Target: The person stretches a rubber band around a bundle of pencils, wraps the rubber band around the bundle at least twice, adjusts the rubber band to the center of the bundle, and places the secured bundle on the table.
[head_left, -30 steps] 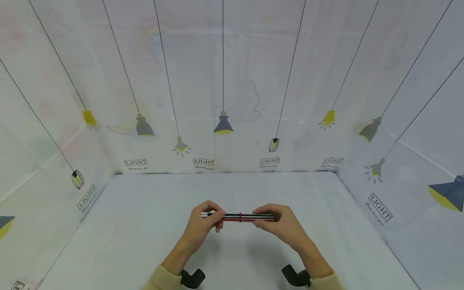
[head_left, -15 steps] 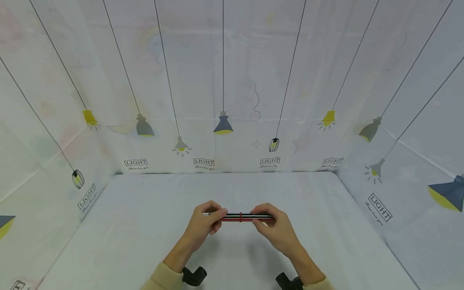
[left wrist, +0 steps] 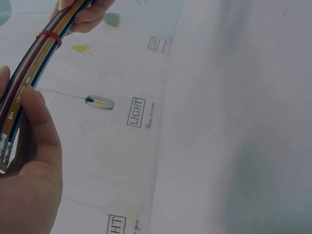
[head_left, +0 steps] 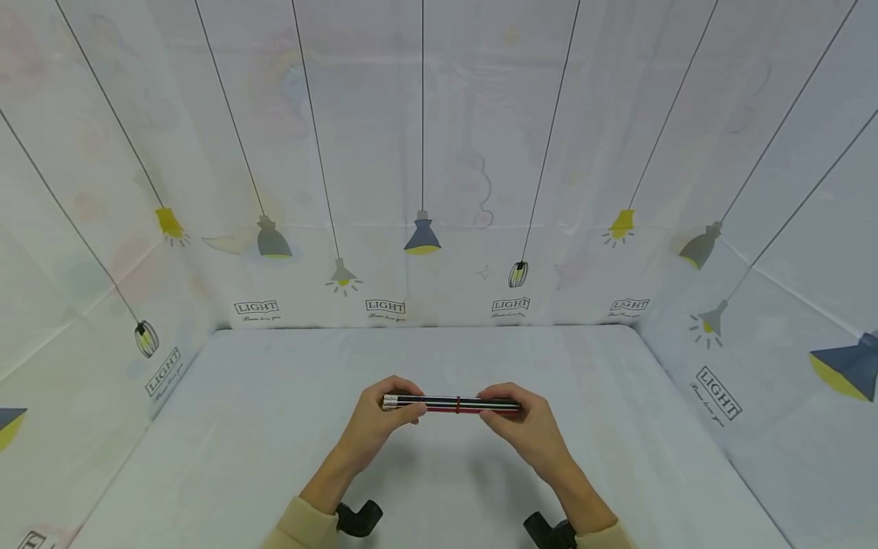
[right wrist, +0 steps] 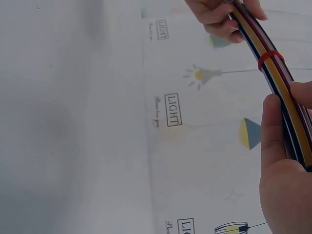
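Observation:
A bundle of pencils [head_left: 442, 405] is held level above the white table, one end in each hand. Dark, yellow and maroon barrels show in the wrist views, and a red band [left wrist: 49, 37] circles the middle of the bundle. At the left end, my left hand [head_left: 377, 423] pinches it between thumb and fingers; silvery ferrules [left wrist: 5, 148] stick out there. My right hand [head_left: 531, 428] grips the opposite end the same way, its thumb [right wrist: 273, 126] lying along the barrels. Part of each end is hidden by the fingers.
The white tabletop [head_left: 309, 366] spreads beneath both hands. Pale cloth walls [head_left: 453, 152] printed with hanging lamps and LIGHT labels enclose its back and sides. A black wrist-camera mount [head_left: 360, 518] sits at the left wrist, another mount [head_left: 549, 531] at the right.
Both hands keep hold of the pencil bundle. It has risen slightly in the head view and turned a little, so the ferrules at its left end show more.

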